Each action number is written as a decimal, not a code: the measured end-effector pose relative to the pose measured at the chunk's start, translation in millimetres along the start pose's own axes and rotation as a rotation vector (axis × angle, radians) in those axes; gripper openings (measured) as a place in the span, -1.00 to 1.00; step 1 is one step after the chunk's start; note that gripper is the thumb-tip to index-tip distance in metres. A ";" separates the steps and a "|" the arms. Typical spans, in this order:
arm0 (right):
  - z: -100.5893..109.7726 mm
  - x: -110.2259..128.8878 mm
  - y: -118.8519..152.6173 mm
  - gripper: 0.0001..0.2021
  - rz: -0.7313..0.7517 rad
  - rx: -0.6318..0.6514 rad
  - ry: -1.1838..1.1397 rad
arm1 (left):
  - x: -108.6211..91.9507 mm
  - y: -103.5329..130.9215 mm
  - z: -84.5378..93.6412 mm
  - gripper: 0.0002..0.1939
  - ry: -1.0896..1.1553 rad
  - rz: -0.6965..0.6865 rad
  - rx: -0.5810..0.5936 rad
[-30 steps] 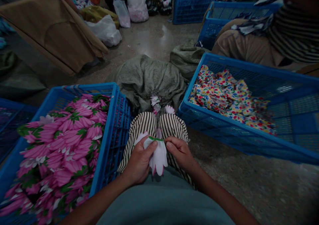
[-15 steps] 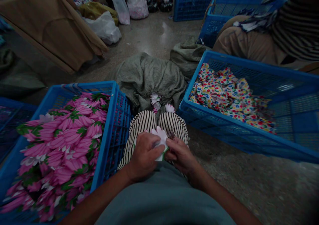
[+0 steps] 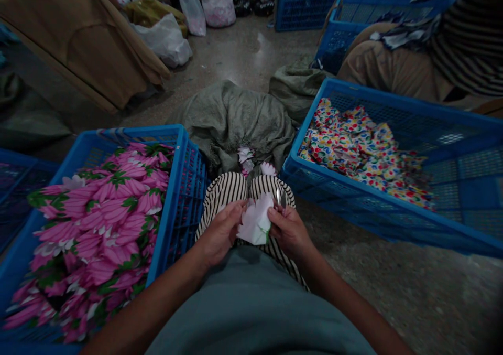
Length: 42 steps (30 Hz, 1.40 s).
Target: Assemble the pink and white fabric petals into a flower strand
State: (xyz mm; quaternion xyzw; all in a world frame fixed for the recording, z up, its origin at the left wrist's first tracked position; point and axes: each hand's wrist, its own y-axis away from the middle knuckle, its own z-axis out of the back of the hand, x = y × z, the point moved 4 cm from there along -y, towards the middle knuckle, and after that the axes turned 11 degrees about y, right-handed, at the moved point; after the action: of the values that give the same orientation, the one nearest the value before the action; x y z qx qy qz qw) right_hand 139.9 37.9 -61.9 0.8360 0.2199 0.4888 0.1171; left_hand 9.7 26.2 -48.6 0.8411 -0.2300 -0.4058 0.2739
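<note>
A white, petal-edged cloth piece (image 3: pixel 255 223) with a bit of green at its lower right is stretched between my two hands above the striped knees. My left hand (image 3: pixel 220 233) pinches its left edge. At its right edge, my right hand (image 3: pixel 290 233) grips the cloth between thumb and fingers, and a small metal tool (image 3: pixel 280 200), like snips, sticks up from the same hand. Pink and green petal-shaped cloth pieces (image 3: pixel 113 208) fill the blue crate (image 3: pixel 178 150) on the left. Two small pale pink pieces (image 3: pixel 268 169) lie just beyond the knees.
A blue crate (image 3: pixel 353 179) with colourful patterned cloth (image 3: pixel 353 145) stands on the right. Grey-green sacks (image 3: pixel 236 114) lie ahead. A seated person in a striped top (image 3: pixel 471 40) is at the upper right. Brown cloth (image 3: pixel 78 40) hangs at the upper left; plastic bags (image 3: pixel 168 40) lie behind.
The white piece is now spread wider and shows more of its surface. My left hand has moved left and turned, and the metal tool in my right hand shows more clearly.
</note>
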 end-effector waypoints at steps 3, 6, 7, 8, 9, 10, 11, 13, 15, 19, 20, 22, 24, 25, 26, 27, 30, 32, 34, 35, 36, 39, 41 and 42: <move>-0.4 2.2 -1.7 -0.80 0.045 0.039 0.149 | 11.8 1.5 -14.5 -0.67 0.078 0.223 0.095; 8.1 10.9 -2.2 -0.84 0.175 -0.040 0.463 | 9.2 3.9 -21.1 -0.66 0.122 0.192 0.103; 11.4 15.7 -0.6 -0.85 0.239 -0.089 0.582 | 6.6 4.4 -21.7 -0.67 0.146 0.157 0.089; 13.7 21.2 2.1 -0.88 0.313 -0.137 0.693 | 3.8 4.7 -21.9 -0.69 0.167 0.121 0.073; 14.8 26.9 5.9 -0.92 0.395 -0.174 0.789 | 1.2 5.1 -21.8 -0.71 0.182 0.083 0.056; 13.9 32.1 10.2 -0.94 0.480 -0.182 0.873 | -1.0 5.4 -21.6 -0.72 0.189 0.048 0.041; 11.2 36.1 14.7 -0.92 0.561 -0.158 0.949 | -2.5 5.6 -21.5 -0.72 0.188 0.016 0.028; 2.9 39.8 22.1 -0.84 0.687 -0.050 1.083 | -3.3 6.1 -22.0 -0.74 0.178 -0.024 0.012; -4.4 38.4 25.6 -0.81 0.741 0.046 1.166 | -1.9 6.1 -22.7 -0.77 0.173 -0.038 -0.004; -4.6 32.0 20.3 -0.93 0.681 -0.016 1.121 | 3.0 6.0 -22.6 -0.86 0.188 0.001 -0.059; -1.8 30.4 17.9 -0.89 0.640 -0.066 1.084 | 3.4 6.1 -22.0 -0.86 0.195 0.005 -0.077; 6.4 27.6 14.2 -0.85 0.540 -0.174 0.997 | 2.2 6.6 -20.7 -0.87 0.200 -0.011 -0.108; 14.8 26.5 13.7 -0.86 0.466 -0.239 0.921 | -0.2 7.2 -19.3 -0.86 0.190 -0.042 -0.133; 17.5 26.7 14.6 -0.89 0.452 -0.234 0.909 | -1.4 7.4 -18.8 -0.85 0.183 -0.056 -0.140; 19.0 27.4 16.1 -0.91 0.454 -0.204 0.923 | -2.4 7.5 -18.5 -0.84 0.179 -0.071 -0.144; 19.1 28.3 18.0 -0.91 0.466 -0.153 0.963 | -3.2 7.6 -18.4 -0.83 0.177 -0.087 -0.149; 15.7 29.2 23.6 -0.81 0.495 0.024 1.135 | -4.4 7.6 -19.3 -0.78 0.175 -0.122 -0.147; 13.8 28.5 25.0 -0.79 0.488 0.071 1.209 | -4.6 7.9 -20.3 -0.75 0.176 -0.131 -0.143; 12.6 27.8 24.4 -0.78 0.472 0.064 1.246 | -4.8 8.7 -21.0 -0.74 0.178 -0.134 -0.138; 12.0 27.4 23.8 -0.77 0.465 0.057 1.261 | -5.1 9.3 -21.2 -0.74 0.180 -0.139 -0.136; 11.1 27.0 23.1 -0.77 0.459 0.055 1.276 | -5.4 9.8 -21.5 -0.74 0.180 -0.144 -0.131; 8.0 27.8 22.1 -0.75 0.465 0.064 1.301 | -6.2 11.2 -22.4 -0.74 0.183 -0.167 -0.102; 6.7 29.2 22.2 -0.76 0.468 0.071 1.298 | -6.2 11.9 -22.9 -0.74 0.184 -0.178 -0.084; 6.4 29.9 22.5 -0.76 0.469 0.071 1.293 | -6.2 12.1 -23.0 -0.74 0.184 -0.181 -0.080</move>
State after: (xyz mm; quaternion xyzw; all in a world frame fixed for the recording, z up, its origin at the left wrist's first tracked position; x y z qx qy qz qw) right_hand 163.8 32.7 -33.0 0.4052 0.0747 0.8944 -0.1741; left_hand 22.8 27.3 -25.4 0.8804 -0.1110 -0.3590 0.2893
